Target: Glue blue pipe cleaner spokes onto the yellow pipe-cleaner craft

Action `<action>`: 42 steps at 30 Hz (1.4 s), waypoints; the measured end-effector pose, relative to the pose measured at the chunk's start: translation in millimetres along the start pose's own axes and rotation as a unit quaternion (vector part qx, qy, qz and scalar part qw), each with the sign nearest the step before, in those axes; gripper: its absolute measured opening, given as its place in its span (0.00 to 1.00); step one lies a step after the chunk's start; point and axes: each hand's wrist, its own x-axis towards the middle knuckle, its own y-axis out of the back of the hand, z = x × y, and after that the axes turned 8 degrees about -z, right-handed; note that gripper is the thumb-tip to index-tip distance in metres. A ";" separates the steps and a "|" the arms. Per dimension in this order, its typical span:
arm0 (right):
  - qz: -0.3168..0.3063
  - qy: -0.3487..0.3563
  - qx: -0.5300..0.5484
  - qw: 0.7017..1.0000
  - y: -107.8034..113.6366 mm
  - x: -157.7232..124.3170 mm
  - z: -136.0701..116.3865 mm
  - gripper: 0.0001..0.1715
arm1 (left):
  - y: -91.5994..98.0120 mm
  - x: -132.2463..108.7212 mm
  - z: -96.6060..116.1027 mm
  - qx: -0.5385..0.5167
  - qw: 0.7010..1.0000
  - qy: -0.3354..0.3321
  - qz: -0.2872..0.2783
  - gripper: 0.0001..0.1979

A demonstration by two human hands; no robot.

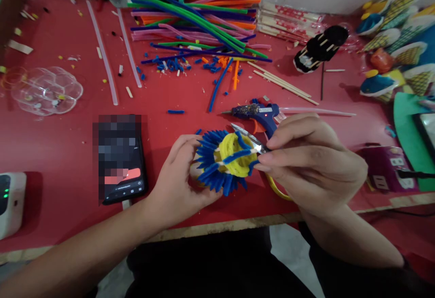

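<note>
My left hand [185,178] is wrapped round a craft piece made of pipe cleaners [215,182], with a ring of blue spikes and a coiled yellow top crossed by short blue strips. Closed at the craft's right side, my right hand [306,162] grips a pair of scissors [253,140]. Their metal blades point up and left over the yellow top, and part of a yellow handle loop shows below the hand. Just beyond the craft lies a blue glue gun [260,113] with a small red light. My left palm hides the craft's lower part.
Many coloured pipe cleaners [197,21] are heaped at the back, with blue and orange clippings before them. A phone [124,162] and a clear compartment dish [47,91] lie left. Wooden sticks [282,82], a black craft figure [321,48] and a purple box [387,168] are right.
</note>
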 end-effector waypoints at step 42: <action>0.019 -0.003 -0.112 0.993 -2.8 -3.8 -8.8 0.10 | 4.9 -0.5 0.1 0.036 0.999 -0.005 -0.006 0.20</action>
